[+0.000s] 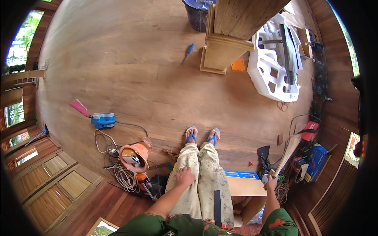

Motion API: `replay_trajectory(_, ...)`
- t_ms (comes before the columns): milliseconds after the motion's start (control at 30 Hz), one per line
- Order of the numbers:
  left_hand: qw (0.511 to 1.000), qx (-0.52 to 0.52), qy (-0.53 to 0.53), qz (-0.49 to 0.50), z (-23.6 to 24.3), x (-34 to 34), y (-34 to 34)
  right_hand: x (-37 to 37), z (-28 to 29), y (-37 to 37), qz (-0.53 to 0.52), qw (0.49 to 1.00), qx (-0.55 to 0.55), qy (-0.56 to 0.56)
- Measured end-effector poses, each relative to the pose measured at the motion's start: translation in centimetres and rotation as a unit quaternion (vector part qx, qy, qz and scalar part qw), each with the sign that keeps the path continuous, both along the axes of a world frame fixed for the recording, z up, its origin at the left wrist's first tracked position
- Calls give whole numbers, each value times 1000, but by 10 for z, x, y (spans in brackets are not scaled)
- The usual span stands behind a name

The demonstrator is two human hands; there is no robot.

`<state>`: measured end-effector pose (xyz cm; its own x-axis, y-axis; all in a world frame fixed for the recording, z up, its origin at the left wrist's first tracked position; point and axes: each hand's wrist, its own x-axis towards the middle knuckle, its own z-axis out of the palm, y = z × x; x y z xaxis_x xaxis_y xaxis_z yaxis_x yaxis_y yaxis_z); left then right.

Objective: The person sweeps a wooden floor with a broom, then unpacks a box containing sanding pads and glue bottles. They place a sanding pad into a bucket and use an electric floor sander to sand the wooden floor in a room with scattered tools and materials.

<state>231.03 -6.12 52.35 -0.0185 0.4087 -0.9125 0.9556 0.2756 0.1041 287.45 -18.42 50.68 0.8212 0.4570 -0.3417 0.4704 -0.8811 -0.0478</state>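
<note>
My left hand point(184, 177) lies against the left leg of my stained light trousers point(188, 163), its fingers a little apart and holding nothing. Off to my right, my right hand point(271, 183) is closed round the narrow wooden end of a straw-coloured hand broom point(288, 152), whose wider end points up and away from me. Beside that arm stands an opened cardboard box point(244, 187) with blue printed packs along its far edge. A black plastic bag point(264, 155) sits just left of the broom.
On my left are an orange bucket point(134, 158) with things in it, coiled cables point(126, 179) and a blue power sander point(103, 120) with a pink bag. Ahead stand a wooden post point(224, 51), white foam packaging point(265, 74) and a blue-handled tool point(190, 49). Boxes point(317, 161) line the right wall.
</note>
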Motion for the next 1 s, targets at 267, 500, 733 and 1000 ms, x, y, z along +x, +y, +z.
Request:
replay_trajectory(267, 994, -42, 23, 100, 44, -14, 35, -136, 1, 73, -97, 957, -12, 273)
replay_trajectory(500, 970, -53, -9, 237, 61, -78, 43, -199, -31, 179, -335, 884, 167, 280)
replay_trajectory(733, 933, -102, -66, 340, 35, -114, -7, -228, -27, 246, -340, 861, 140, 351)
replay_trajectory(1000, 913, -117, -151, 361, 18, -198, 25, -298, -23, 357, -378, 851, 104, 349)
